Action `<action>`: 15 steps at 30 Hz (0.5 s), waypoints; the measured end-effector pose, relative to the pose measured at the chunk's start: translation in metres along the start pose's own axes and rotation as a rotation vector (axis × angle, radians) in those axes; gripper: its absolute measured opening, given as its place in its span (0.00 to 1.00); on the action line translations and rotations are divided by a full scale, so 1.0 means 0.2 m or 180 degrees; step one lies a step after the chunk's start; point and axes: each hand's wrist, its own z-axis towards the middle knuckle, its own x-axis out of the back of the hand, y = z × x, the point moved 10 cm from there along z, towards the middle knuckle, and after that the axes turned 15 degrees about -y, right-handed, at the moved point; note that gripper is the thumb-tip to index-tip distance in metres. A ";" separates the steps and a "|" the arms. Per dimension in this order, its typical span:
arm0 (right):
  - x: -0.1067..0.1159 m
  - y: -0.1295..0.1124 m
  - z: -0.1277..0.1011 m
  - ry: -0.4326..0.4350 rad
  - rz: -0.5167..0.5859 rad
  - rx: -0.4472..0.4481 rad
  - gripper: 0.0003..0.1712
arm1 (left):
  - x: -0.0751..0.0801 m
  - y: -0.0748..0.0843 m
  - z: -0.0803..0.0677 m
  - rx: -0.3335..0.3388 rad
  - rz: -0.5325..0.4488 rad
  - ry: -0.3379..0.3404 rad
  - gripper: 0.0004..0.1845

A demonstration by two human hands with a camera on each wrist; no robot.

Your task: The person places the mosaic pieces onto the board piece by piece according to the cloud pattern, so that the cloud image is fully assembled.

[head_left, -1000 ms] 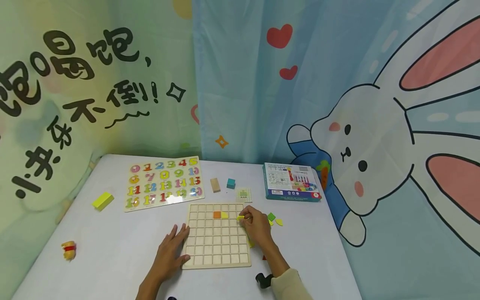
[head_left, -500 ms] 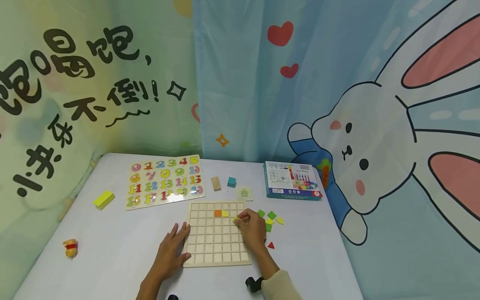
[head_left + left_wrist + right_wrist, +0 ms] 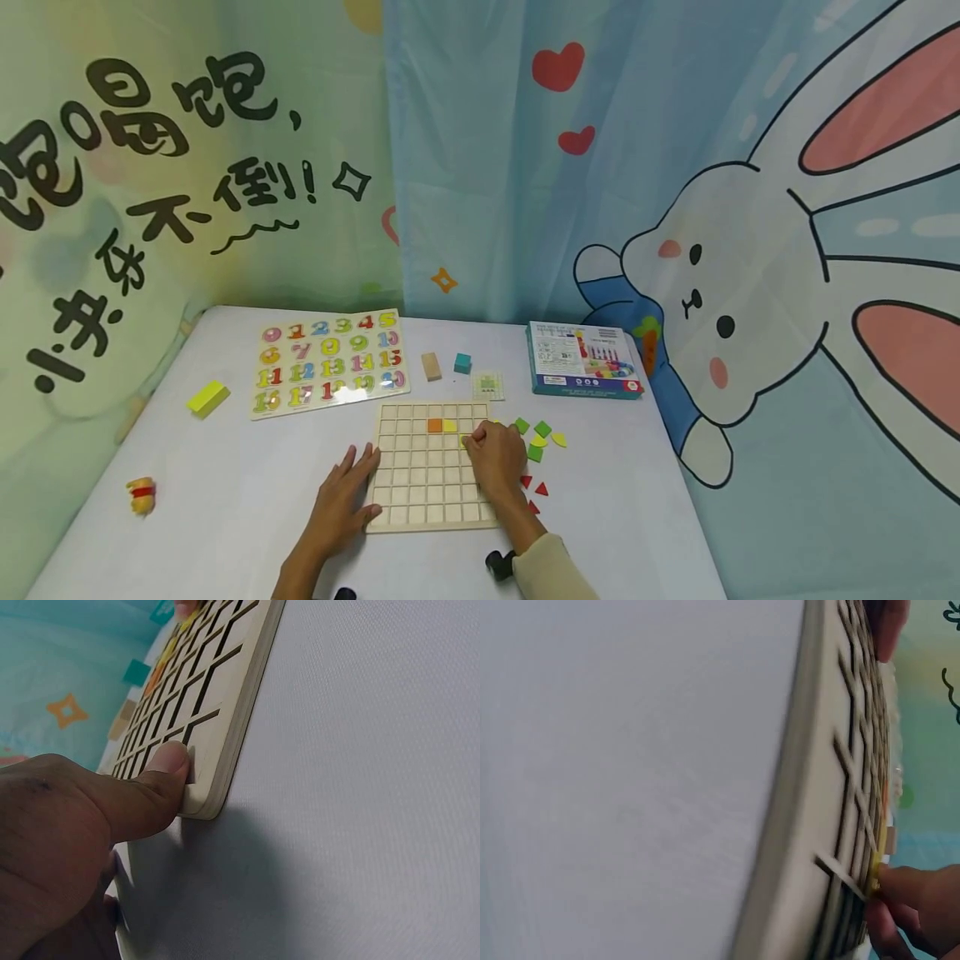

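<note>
Right hand (image 3: 497, 460): pinching a yellow piece (image 3: 876, 871) at the grid board (image 3: 429, 499), far right part.
Left hand (image 3: 341, 502): resting unclenched, fingers spread, along the board's left edge.
Grid board: lying on the counter (image 3: 225, 525), left of red triangles (image 3: 542, 490).

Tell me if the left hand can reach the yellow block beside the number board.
Probably yes: the left hand only rests on the grid board, and nothing visible stands between hand and yellow block.
</note>
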 end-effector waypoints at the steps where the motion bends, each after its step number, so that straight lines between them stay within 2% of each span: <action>1: 0.01 0.00 0.00 -0.0030 -0.0007 0.0009 0.14 | 0.00 0.00 0.00 0.0005 -0.0005 -0.0015 0.48; 9: 0.01 0.02 0.02 -0.0336 0.0145 0.0048 0.10 | 0.00 0.00 0.01 0.0121 0.0029 -0.0109 0.48; 12: 0.00 0.07 0.03 -0.0559 0.0386 0.0048 0.07 | 0.00 0.00 0.01 0.0084 0.0034 -0.0090 0.48; 15: 0.04 0.16 0.03 -0.0645 0.0602 0.0011 0.08 | 0.00 0.00 0.01 0.0026 0.0037 -0.0065 0.48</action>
